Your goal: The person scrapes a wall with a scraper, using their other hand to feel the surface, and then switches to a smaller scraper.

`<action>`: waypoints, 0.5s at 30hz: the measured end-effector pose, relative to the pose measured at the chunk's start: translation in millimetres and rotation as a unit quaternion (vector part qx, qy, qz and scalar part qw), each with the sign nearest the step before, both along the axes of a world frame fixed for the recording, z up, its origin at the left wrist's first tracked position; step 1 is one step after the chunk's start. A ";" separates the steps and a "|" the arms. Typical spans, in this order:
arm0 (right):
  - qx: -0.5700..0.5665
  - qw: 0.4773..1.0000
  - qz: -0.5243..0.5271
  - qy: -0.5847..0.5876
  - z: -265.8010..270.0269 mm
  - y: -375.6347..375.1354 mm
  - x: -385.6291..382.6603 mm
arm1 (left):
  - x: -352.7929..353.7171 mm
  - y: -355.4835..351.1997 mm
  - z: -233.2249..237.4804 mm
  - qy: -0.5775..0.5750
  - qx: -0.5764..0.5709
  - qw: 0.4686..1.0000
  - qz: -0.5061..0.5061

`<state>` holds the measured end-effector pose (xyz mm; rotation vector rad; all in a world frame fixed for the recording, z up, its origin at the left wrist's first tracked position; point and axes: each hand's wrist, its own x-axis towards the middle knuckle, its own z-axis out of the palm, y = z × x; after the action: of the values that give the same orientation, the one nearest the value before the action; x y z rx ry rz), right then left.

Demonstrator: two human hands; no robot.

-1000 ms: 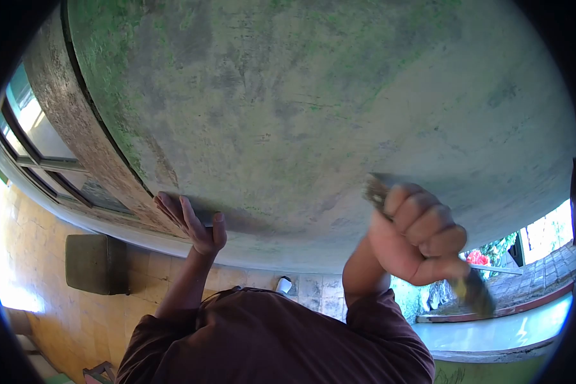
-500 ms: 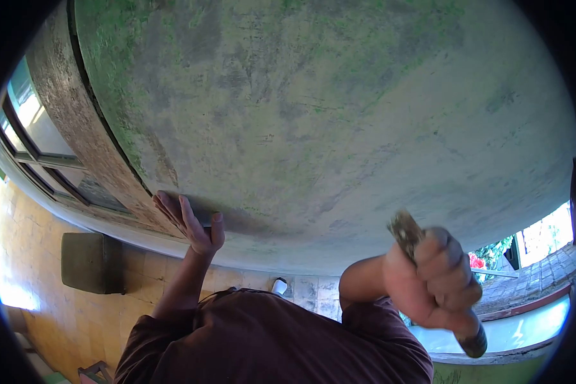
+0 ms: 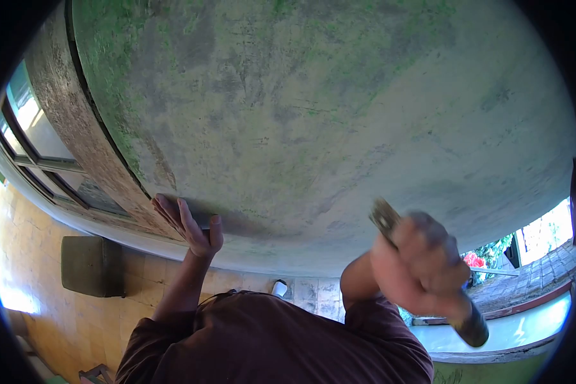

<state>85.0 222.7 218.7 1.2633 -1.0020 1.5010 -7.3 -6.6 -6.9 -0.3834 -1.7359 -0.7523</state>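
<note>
A wall [image 3: 269,128] with patchy green and grey paint fills the upper view. My left hand [image 3: 195,230] rests against its lower left part beside the wooden frame, fingers stretched and thumb apart, holding nothing. At the lower right, my right hand [image 3: 422,269] is wrapped round a tool [image 3: 473,328], slightly blurred. The tool's rounded handle end sticks out below the fist, and its worn, light-brown tip shows above it. Whether the tip is bristle or blade is unclear.
A worn wooden frame [image 3: 77,121] and window panes [image 3: 51,160] border the wall on the left. Below stands a dark green stool [image 3: 91,265] on yellowish floor tiles [image 3: 45,237]. Red flowers [image 3: 473,260] and a brick ledge [image 3: 525,285] are at the right.
My right hand has moved a little up and to the left with the tool. My left hand stays in nearly the same spot.
</note>
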 end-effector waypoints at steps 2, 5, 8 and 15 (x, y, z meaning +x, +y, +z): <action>-0.039 0.998 0.016 0.045 0.6 -1.6 -1.5 | -1.3 -0.3 -0.2 0.000 0.000 1.000 0.001; -0.015 0.999 -0.011 -0.034 -4.4 3.7 -25.7 | 0.1 -0.2 -1.6 -0.005 0.000 1.000 -0.001; 0.032 0.999 -0.010 -0.002 0.9 4.9 -13.0 | 0.4 -0.5 0.1 -0.001 -0.003 1.000 0.000; 0.015 1.000 -0.018 0.000 -2.1 5.2 -22.3 | 0.4 0.7 -2.0 -0.005 -0.001 1.000 -0.004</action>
<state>62.6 227.9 216.6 1.2594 -1.0448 1.4637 -6.9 -5.9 -8.9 -0.3879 -1.7450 -0.7589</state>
